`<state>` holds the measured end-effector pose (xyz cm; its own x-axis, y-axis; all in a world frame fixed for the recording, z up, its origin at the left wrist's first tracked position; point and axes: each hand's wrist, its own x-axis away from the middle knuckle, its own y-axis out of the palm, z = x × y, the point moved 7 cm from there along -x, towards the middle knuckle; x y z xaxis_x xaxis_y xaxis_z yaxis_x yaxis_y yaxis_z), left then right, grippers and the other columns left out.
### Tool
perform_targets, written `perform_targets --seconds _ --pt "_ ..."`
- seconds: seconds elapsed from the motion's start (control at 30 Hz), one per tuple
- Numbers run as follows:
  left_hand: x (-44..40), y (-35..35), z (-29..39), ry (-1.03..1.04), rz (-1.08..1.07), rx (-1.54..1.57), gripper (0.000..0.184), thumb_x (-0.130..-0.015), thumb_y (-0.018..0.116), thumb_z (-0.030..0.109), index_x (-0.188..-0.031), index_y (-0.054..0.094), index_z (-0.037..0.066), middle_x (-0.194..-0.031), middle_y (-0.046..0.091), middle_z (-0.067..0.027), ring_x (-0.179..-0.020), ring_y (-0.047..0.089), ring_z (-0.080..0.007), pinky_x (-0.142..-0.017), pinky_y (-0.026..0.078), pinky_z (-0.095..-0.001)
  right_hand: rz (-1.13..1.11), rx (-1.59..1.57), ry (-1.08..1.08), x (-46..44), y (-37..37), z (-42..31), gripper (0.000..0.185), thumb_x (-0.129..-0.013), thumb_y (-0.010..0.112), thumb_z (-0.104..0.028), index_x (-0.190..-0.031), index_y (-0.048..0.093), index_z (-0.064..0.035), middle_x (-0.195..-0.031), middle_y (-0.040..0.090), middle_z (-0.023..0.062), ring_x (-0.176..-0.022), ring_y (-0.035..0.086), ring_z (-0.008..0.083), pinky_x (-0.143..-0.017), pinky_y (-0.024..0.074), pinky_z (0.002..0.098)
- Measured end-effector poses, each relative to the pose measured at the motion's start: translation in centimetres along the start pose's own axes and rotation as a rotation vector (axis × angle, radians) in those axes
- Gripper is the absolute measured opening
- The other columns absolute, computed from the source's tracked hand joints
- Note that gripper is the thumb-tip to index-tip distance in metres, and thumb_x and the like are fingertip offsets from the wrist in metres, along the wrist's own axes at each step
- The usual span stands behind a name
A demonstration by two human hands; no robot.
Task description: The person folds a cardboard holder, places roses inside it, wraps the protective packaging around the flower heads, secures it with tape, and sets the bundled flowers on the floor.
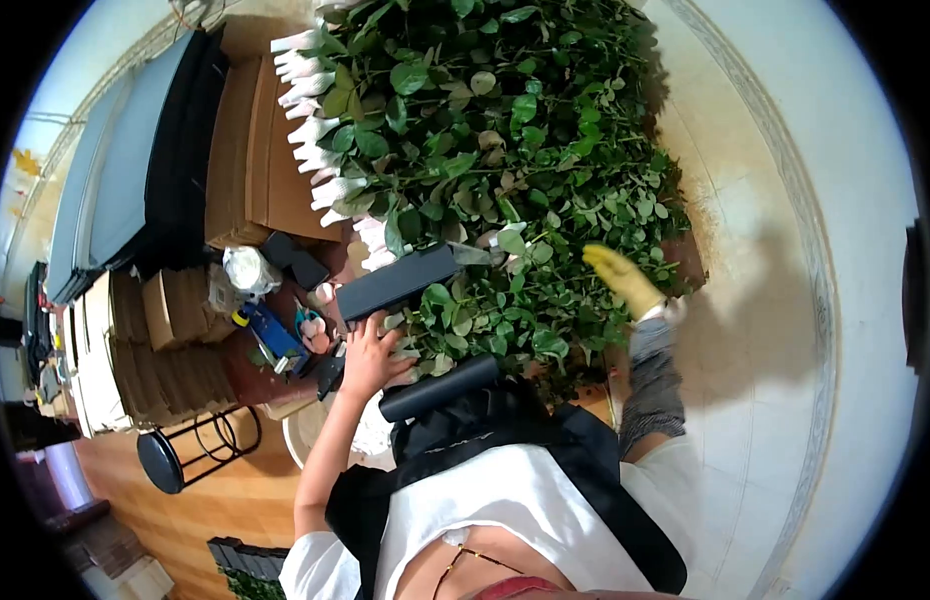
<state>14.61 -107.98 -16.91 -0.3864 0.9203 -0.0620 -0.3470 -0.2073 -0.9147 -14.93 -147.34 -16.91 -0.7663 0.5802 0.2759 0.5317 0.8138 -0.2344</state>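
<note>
My left hand (370,358), bare, has its fingers spread at the front edge of a long black box (400,283). Its fingertips are beside pale leaves or petals at the stems' left end; whether they touch the box I cannot tell. My right hand (627,282), in a yellow glove, is stretched out at the right side of the leafy stems (525,300), holding nothing I can see. Behind lies a big heap of green leafy stems (505,130), their heads in white net sleeves (315,130) pointing left. A black padded bar (440,388) lies before my body.
Left of the stems are a wrapped roll (250,270), a blue box (275,335), and scissors (310,325). Cardboard boxes (170,350) and flattened cardboard (270,150) stand farther left. A black stool (163,460) is on the wooden floor. A white wall (845,200) bounds the right.
</note>
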Motion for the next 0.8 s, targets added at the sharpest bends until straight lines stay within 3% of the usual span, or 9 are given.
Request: perform_targets --seconds 0.1,0.2,0.3,0.4,0.47,0.53,0.63,0.77,0.8 --pt "0.3 0.8 -0.3 -0.021 -0.025 0.006 0.05 -0.071 0.084 0.041 -0.109 0.069 0.012 -0.134 0.052 -0.0138 -0.118 0.052 -0.0349 -0.098 0.043 -0.0487 0.302 0.186 0.074 -1.2 -7.8 -2.2 0.037 -0.095 0.067 -0.02 -0.13 0.065 -0.0082 -0.127 0.067 0.0163 -0.119 0.064 0.0241 -0.104 0.0454 0.0356" --pt "1.3 1.8 -0.2 -0.085 -0.001 0.126 0.055 -0.071 0.086 0.03 -0.118 0.066 0.007 -0.139 0.051 -0.0157 -0.121 0.052 -0.0385 -0.103 0.043 -0.0486 0.766 1.557 0.044 -1.7 -7.8 -11.3 0.04 -0.092 0.068 -0.019 -0.13 0.064 -0.0094 -0.111 0.07 0.0176 -0.105 0.066 0.0308 -0.096 0.0489 0.0423" --pt "1.8 2.1 -0.4 -0.09 0.021 0.173 0.055 -0.072 0.085 0.028 -0.121 0.067 0.008 -0.145 0.049 -0.016 -0.127 0.05 -0.0374 -0.106 0.041 -0.0483 0.666 0.473 -0.48 -6.5 -1.8 -18.8 0.045 -0.095 0.064 -0.017 -0.139 0.057 -0.0121 -0.118 0.069 0.0141 -0.11 0.064 0.0336 -0.099 0.0487 0.0456" --pt "1.8 2.0 -0.5 -0.108 0.02 0.179 0.052 -0.072 0.085 0.028 -0.118 0.068 0.008 -0.144 0.05 -0.0141 -0.126 0.051 -0.0356 -0.105 0.041 -0.0481 0.583 0.738 -0.988 -11.2 4.6 -28.6 0.039 -0.093 0.063 -0.006 -0.132 0.061 -0.0085 -0.115 0.069 0.0147 -0.104 0.065 0.0313 -0.091 0.0525 0.039" --pt "1.8 2.1 -0.6 -0.142 -0.019 0.236 0.054 -0.072 0.085 0.028 -0.119 0.067 0.009 -0.145 0.05 -0.0133 -0.126 0.051 -0.0353 -0.106 0.04 -0.0485 0.435 0.224 -0.92 -16.2 5.4 -31.0 0.034 -0.092 0.062 -0.005 -0.126 0.064 -0.0075 -0.106 0.07 0.0146 -0.099 0.065 0.0341 -0.087 0.0534 0.0401" --pt "1.8 1.8 -0.3 -0.058 0.076 0.169 0.053 -0.071 0.087 0.025 -0.117 0.067 0.008 -0.146 0.049 -0.0132 -0.12 0.054 -0.0367 -0.1 0.044 -0.0472 0.484 0.606 -0.692 -23.0 4.5 -31.6 0.038 -0.094 0.061 -0.008 -0.132 0.061 -0.009 -0.121 0.069 0.0134 -0.116 0.061 0.033 -0.106 0.0431 0.0437" --pt "1.8 2.0 -0.3 -0.085 0.054 0.186 0.052 -0.073 0.086 0.027 -0.118 0.067 0.009 -0.146 0.049 -0.0131 -0.126 0.052 -0.0372 -0.104 0.042 -0.0487 0.688 1.346 -0.669 -29.0 3.7 -29.2 0.032 -0.088 0.061 -0.007 -0.119 0.066 -0.0107 -0.108 0.071 0.0112 -0.109 0.063 0.029 -0.106 0.0416 0.0465" --pt "1.7 1.8 -0.3 -0.119 0.06 0.179 0.053 -0.073 0.085 0.028 -0.12 0.067 0.01 -0.146 0.049 -0.0125 -0.127 0.05 -0.037 -0.107 0.04 -0.0491 0.511 1.6 -0.377 -31.3 3.4 -28.6 0.036 -0.074 0.076 -0.01 -0.109 0.069 -0.0083 -0.097 0.072 0.0117 -0.101 0.068 0.0273 -0.109 0.041 0.0479" --pt "1.9 2.0 -0.4 -0.133 0.047 0.184 0.054 -0.073 0.085 0.029 -0.121 0.067 0.01 -0.146 0.049 -0.0127 -0.128 0.05 -0.0371 -0.107 0.04 -0.0493 0.546 1.597 -0.466 -30.2 3.3 -28.9 0.016 -0.082 0.067 -0.009 -0.097 0.072 -0.0085 -0.093 0.073 0.0141 -0.099 0.068 0.0297 -0.106 0.0427 0.0483"
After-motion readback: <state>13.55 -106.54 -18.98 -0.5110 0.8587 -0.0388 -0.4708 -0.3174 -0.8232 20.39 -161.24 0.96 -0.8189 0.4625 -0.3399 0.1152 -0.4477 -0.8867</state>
